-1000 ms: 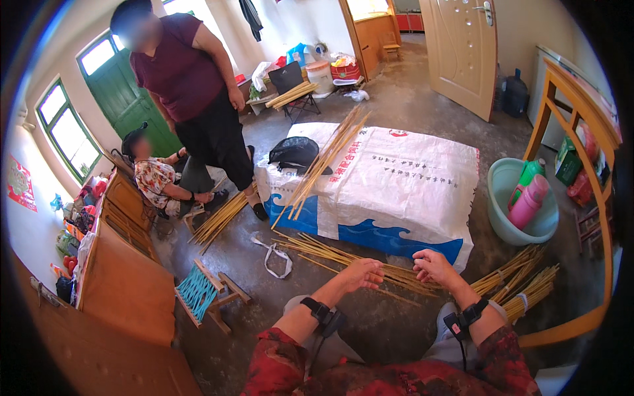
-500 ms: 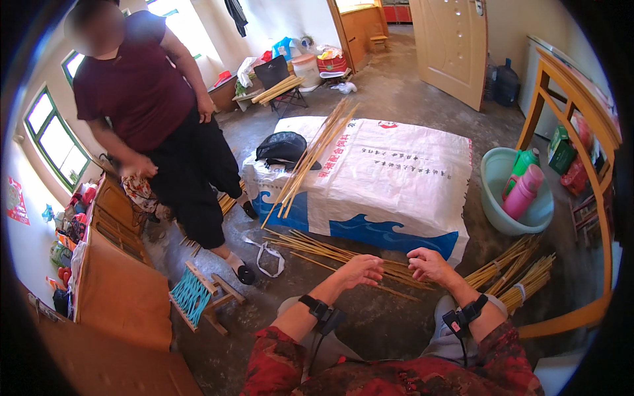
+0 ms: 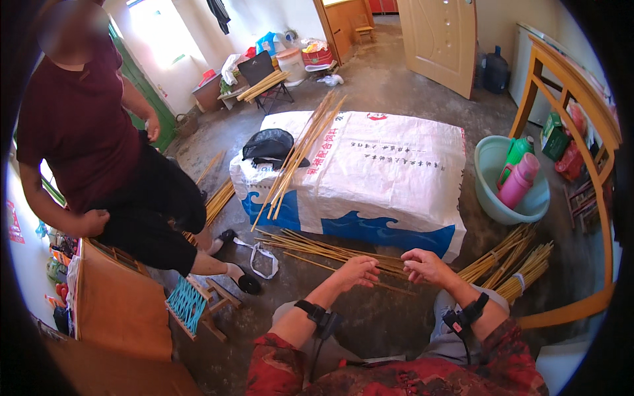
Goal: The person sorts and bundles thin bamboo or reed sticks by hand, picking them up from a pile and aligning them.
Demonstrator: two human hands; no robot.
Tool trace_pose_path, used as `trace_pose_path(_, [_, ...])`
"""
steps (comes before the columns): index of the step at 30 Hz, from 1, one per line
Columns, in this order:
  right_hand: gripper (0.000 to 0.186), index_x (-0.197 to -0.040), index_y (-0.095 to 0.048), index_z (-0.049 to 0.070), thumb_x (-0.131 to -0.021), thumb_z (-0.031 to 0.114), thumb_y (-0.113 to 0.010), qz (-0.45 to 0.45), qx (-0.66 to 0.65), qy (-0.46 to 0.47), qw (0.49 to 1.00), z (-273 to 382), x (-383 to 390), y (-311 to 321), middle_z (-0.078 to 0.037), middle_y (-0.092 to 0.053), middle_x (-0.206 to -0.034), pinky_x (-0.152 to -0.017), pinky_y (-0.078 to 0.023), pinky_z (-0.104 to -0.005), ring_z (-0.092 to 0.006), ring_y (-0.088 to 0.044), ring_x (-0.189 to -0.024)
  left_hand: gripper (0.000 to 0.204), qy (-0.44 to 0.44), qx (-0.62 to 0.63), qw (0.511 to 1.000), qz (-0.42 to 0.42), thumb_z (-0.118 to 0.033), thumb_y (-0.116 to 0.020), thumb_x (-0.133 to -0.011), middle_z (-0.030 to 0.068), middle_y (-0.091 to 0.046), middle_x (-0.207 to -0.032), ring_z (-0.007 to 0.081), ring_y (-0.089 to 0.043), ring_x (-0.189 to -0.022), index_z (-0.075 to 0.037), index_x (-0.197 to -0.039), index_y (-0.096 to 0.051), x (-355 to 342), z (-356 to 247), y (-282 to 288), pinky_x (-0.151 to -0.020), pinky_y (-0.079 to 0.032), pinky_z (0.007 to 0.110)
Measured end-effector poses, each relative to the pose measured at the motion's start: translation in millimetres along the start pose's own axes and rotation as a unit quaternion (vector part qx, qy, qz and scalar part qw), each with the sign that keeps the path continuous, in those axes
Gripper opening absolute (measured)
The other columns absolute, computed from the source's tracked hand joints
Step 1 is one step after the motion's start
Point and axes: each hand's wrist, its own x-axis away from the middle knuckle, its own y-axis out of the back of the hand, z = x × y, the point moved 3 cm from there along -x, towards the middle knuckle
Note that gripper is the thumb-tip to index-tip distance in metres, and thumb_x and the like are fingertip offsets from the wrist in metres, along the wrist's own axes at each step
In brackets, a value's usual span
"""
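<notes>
My left hand (image 3: 358, 269) hovers over the loose yellow sticks (image 3: 310, 245) on the floor, its fingers loosely bent and apart, with nothing visible in it. My right hand (image 3: 417, 265) faces it a short way to the right, also open with curled, separated fingers. Beyond them stands a low surface covered by a white woven plastic sheet (image 3: 409, 185) with blue waves, carrying a black mesh item (image 3: 264, 145) and a diagonal bundle of long sticks (image 3: 297, 162). Tied stick bundles (image 3: 528, 270) lie to my right.
A person (image 3: 79, 125) in maroon stands at left beside a blue-corded wooden stool (image 3: 188, 303) and brown cabinet (image 3: 119, 303). A white strap (image 3: 264, 261) lies on the floor. A basin with flasks (image 3: 512, 185) and wooden frame (image 3: 541, 72) stand right; an open door (image 3: 436, 46) is behind.
The person in maroon has stepped left and nearer, now hiding the seated person. My view has shifted slightly; my hands stay in about the same pose, slightly closer together.
</notes>
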Motion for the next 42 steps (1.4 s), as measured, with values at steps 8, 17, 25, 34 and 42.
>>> trace_pose_path(8, [0.027, -0.105, -0.048, 0.000, -0.083, 0.016, -0.049, -0.011, 0.000, -0.003, 1.000, 0.9, 1.3, -0.6, -0.007, -0.055, -0.080, -0.050, -0.046, -0.0238, -0.0127, -0.055, -0.060, 0.034, 0.004, -0.017, 1.000, 0.009, -0.024, -0.043, -0.087, 0.0126, -0.052, -0.096, 0.0208, -0.055, -0.080, -0.001, -0.112, -0.043, -5.5, 6.3, 1.5, -0.065, -0.048, 0.033])
trace_pose_path(17, [0.032, -0.109, -0.046, 0.000, -0.083, 0.019, -0.049, 0.015, -0.006, -0.021, 1.000, 3.1, 1.2, -4.0, -0.008, -0.056, -0.084, -0.055, -0.048, -0.0231, -0.0132, -0.057, -0.063, 0.036, 0.004, -0.087, 0.995, 0.051, -0.025, -0.045, -0.085, 0.0115, -0.053, -0.095, 0.0204, -0.056, -0.079, -0.002, -0.112, -0.045, -2.1, 0.9, -13.4, -0.062, -0.049, 0.032])
trace_pose_path(25, [0.032, -0.109, -0.046, 0.000, -0.084, 0.020, -0.048, 0.004, 0.016, -0.029, 0.999, 0.2, -1.5, -6.0, -0.008, -0.056, -0.084, -0.054, -0.048, -0.0233, -0.0131, -0.057, -0.063, 0.036, -0.026, -0.223, 0.968, 0.108, -0.025, -0.047, -0.083, 0.0112, -0.054, -0.094, 0.0184, -0.057, -0.076, 0.000, -0.109, -0.047, -4.1, 4.9, -25.4, -0.058, -0.049, 0.029])
trace_pose_path(34, [0.031, -0.108, -0.046, 0.000, -0.084, 0.020, -0.049, 0.025, 0.017, -0.033, 0.999, -9.0, -11.2, -15.1, -0.008, -0.056, -0.085, -0.053, -0.047, -0.0227, -0.0124, -0.056, -0.063, 0.033, 0.004, -0.326, 0.942, 0.079, -0.024, -0.047, -0.084, 0.0096, -0.057, -0.090, 0.0167, -0.058, -0.074, 0.000, -0.106, -0.049, 1.8, 15.4, -9.2, -0.058, -0.049, 0.029])
trace_pose_path(42, [0.030, -0.105, -0.048, 0.001, -0.083, 0.020, -0.050, 0.008, 0.007, -0.031, 0.999, -16.5, -10.9, -11.9, -0.007, -0.055, -0.081, -0.049, -0.044, -0.0222, -0.0106, -0.054, -0.059, 0.029, -0.144, -0.472, 0.868, 0.051, -0.022, -0.050, -0.079, 0.0167, -0.058, -0.088, 0.0291, -0.056, -0.079, 0.001, -0.096, -0.053, 6.1, 16.7, -7.5, -0.069, -0.044, 0.036])
